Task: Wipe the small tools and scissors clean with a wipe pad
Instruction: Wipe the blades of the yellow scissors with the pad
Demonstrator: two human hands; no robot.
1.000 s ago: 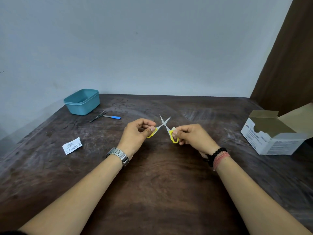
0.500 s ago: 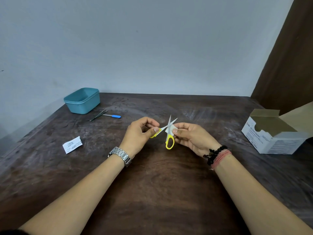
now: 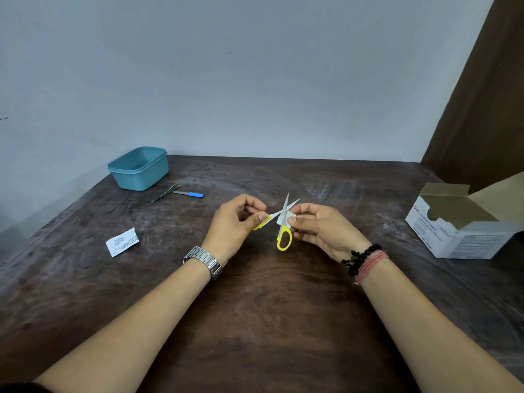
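Small scissors (image 3: pixel 284 239) with yellow handles are held above the middle of the dark wooden table (image 3: pixel 255 321), blades spread and pointing away from me. My left hand (image 3: pixel 235 225) pinches one yellow handle loop. My right hand (image 3: pixel 323 228) pinches a small white wipe pad (image 3: pixel 285 217) against the scissors near the pivot. The other yellow loop hangs free below. Metal tweezers (image 3: pixel 166 192) and a small blue-handled tool (image 3: pixel 190 194) lie at the back left of the table.
A teal plastic tub (image 3: pixel 139 169) stands at the back left corner. A torn white wipe wrapper (image 3: pixel 122 241) lies on the left. An open white cardboard box (image 3: pixel 465 222) of swabs sits at the right edge. A wall runs behind the table.
My right hand let go of the yellow handle loop and shifted up to the pivot with the wipe pad. The free loop swung down, and the blades narrowed a little.
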